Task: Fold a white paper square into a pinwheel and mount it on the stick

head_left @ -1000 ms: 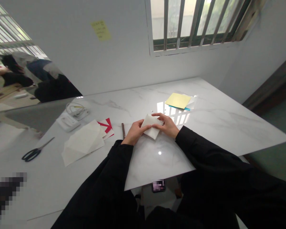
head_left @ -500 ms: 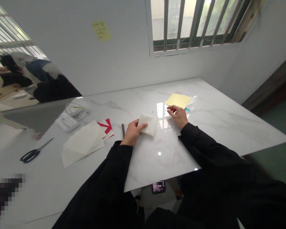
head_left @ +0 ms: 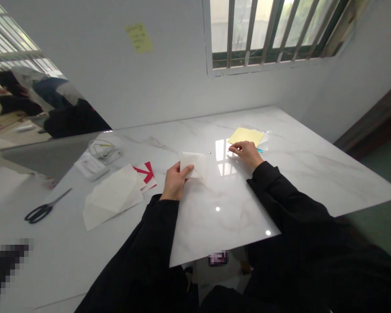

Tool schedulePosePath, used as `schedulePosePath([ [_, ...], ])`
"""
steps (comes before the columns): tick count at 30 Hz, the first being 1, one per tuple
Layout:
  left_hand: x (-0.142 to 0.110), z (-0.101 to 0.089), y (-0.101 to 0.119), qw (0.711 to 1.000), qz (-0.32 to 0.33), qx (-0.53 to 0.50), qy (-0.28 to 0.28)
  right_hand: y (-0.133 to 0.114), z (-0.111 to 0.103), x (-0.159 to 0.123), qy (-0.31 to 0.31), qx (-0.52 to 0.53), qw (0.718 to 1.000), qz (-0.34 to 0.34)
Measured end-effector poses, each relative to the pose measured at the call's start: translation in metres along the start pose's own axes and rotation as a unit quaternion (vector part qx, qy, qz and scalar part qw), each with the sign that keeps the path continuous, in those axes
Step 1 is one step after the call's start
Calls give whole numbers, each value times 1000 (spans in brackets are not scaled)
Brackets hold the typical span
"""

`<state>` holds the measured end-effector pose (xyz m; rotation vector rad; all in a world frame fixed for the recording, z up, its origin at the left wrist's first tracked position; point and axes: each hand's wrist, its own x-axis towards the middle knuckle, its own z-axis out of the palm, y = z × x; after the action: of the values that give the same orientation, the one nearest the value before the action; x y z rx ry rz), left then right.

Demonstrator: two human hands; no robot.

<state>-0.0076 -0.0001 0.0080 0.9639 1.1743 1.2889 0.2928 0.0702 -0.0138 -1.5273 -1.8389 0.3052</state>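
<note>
My left hand [head_left: 174,180] grips a small folded square of cream paper [head_left: 195,165] above the table, thumb on top and fingers beneath. To the right, my right hand [head_left: 247,153] is low over the table, thumb and fingertips pinched together. Whatever lies between those fingertips is too small to make out. Just under them sits a tiny shiny bit [head_left: 227,155], with another tiny bit [head_left: 210,152] further left. Behind my right hand lies a yellow paper sheet [head_left: 246,135], and a blue strip [head_left: 260,150] peeks out beside the hand.
Left of my hands are a large folded cream paper [head_left: 112,198], red paper pieces [head_left: 146,172], a white box [head_left: 91,167] with a coiled cable [head_left: 104,150], and black-handled scissors [head_left: 41,212]. A yellow note [head_left: 139,38] hangs on the wall beside a barred window [head_left: 267,32].
My left hand has shifted the folded paper slightly left and turned it straighter. The fingertips of my right hand have come together in a pinch.
</note>
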Motion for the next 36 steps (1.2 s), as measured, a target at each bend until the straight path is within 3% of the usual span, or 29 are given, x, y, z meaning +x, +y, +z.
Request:
schedulePosePath([
  [7, -2, 5, -2, 1000, -1, 7, -14, 4, 7, -6, -40, 33, 998, 20],
  [17, 3, 6, -9, 1000, 3, 11, -29, 1, 12, -6, -1, 16, 999, 33],
  [26, 6, 5, -12, 1000, 1, 14, -23, -3, 20, -8, -15, 22, 1000, 8],
  [36, 4, 6, -11, 999, 4, 21, -33, -2, 16, -9, -20, 42, 998, 35],
])
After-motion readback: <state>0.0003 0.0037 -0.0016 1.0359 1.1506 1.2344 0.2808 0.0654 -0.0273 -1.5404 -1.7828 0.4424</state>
